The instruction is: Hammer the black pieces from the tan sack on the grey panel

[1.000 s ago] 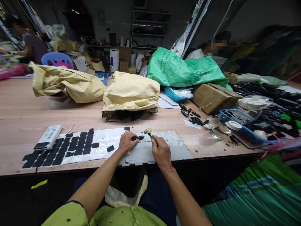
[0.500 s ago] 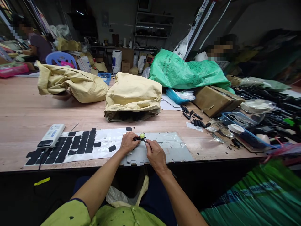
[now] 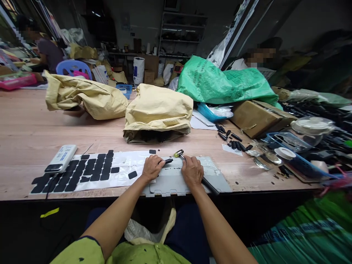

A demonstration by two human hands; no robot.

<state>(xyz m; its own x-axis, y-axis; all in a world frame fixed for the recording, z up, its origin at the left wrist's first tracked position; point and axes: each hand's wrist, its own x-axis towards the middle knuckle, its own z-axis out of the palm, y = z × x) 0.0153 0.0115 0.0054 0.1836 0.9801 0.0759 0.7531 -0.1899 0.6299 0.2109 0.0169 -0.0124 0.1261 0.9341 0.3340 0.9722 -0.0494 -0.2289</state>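
Fingers of the left hand point(image 3: 151, 168) are closed around a slim black plastic piece point(image 3: 168, 161), which projects to the right from the grip, above a flat grey board point(image 3: 170, 185) at the front edge of the pale wood-grain surface point(image 3: 90, 137). Close beside it, the right hand point(image 3: 193, 169) is wrapped around a small hammer point(image 3: 179, 152) with a metal head and a yellow striking end; the head juts out ahead of the fingers, near the slim black plastic piece but apart from it, and the hammer's black handle point(image 3: 210, 186) sticks out behind the palm, toward the board's right front corner. Left of the board lies a white sheet point(image 3: 122, 161) bearing rows of black rounded-square pads point(image 3: 92, 167), and a white box-shaped device with a dark display point(image 3: 62, 158) stands at the sheet's left part. Behind the hands sits a pale yellow cloth bag point(image 3: 158, 108), its dark opening facing the person. Farther right, loose black elongated pieces point(image 3: 236, 146) lie in front of a brown cardboard box point(image 3: 257, 119), and a bright green woven sack point(image 3: 220, 82) slumps behind them.
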